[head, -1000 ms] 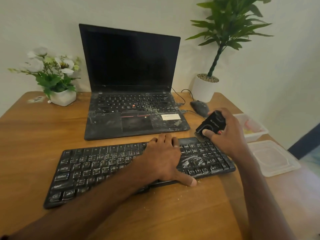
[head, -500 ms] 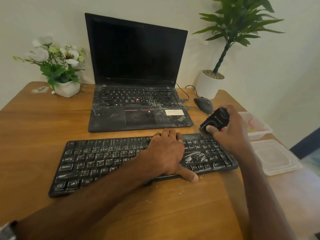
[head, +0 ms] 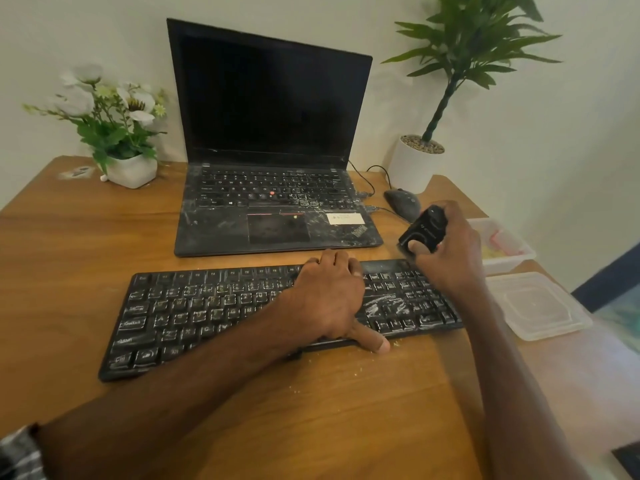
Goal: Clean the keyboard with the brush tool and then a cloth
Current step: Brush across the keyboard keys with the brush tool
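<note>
On the wooden desk point(head: 86, 271), hands steady keyboard point(head: 207, 313), grip brush tool point(head: 424, 230).

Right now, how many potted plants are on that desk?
2. A white-flowered plant stands at the back left corner of the desk, left of the laptop; a tall leafy plant stands back right, behind the mouse. None seems hidden.

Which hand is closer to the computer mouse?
The right hand. It grips the brush tool just in front of the mouse. The left hand rests on the keyboard, farther from it.
</note>
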